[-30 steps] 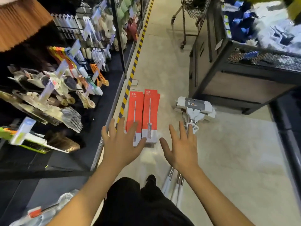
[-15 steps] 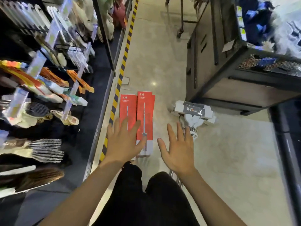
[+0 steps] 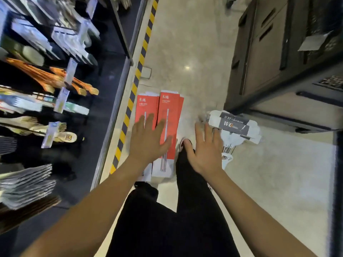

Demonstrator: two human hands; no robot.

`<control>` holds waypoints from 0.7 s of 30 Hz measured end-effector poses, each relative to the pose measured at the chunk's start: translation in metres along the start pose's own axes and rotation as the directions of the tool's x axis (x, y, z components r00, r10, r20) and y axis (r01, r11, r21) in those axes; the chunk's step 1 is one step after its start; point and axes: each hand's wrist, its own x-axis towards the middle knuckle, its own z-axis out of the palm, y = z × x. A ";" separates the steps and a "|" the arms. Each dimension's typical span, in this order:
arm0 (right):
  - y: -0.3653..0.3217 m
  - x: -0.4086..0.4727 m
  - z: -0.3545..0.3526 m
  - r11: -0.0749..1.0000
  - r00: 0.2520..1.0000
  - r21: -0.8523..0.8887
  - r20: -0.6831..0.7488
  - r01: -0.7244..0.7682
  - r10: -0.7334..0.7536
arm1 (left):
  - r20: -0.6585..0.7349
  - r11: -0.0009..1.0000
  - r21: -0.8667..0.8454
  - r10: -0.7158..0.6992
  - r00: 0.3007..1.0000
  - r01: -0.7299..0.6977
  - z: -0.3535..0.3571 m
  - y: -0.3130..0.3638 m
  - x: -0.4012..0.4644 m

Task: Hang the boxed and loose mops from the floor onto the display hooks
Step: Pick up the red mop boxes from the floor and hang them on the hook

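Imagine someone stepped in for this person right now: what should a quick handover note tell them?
Left hand: open, empty, spread above the two red boxes lying side by side on the floor by the striped tape.
Right hand: open, empty, reaching toward the loose mops, whose white heads lie on the floor to the right.
Done: nothing lifted or hung yet.
Left: pick up boxes and mops, hang them on the hooks of the rack on the left.

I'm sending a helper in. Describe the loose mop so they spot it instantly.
Find the dark cabinet on the aisle's right. At its near corner, on the floor, lies the loose mop. Unlike the red boxes beside it, it is white and unboxed, with a grey label.
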 end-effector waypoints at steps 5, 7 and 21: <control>0.042 0.106 0.055 0.999 0.984 0.010 0.174 0.036 -0.037 | -0.104 0.993 -0.089 -0.082 0.991 0.073 0.077 0.001 0.073; 0.059 0.145 0.088 0.999 0.969 0.013 0.242 0.049 -0.051 | -0.047 0.989 -0.108 -0.109 0.993 0.103 0.117 -0.005 0.098; 0.118 0.333 0.388 0.987 0.901 0.094 0.427 -0.133 0.080 | 0.130 0.929 -0.155 -0.317 0.940 0.335 0.445 -0.094 0.207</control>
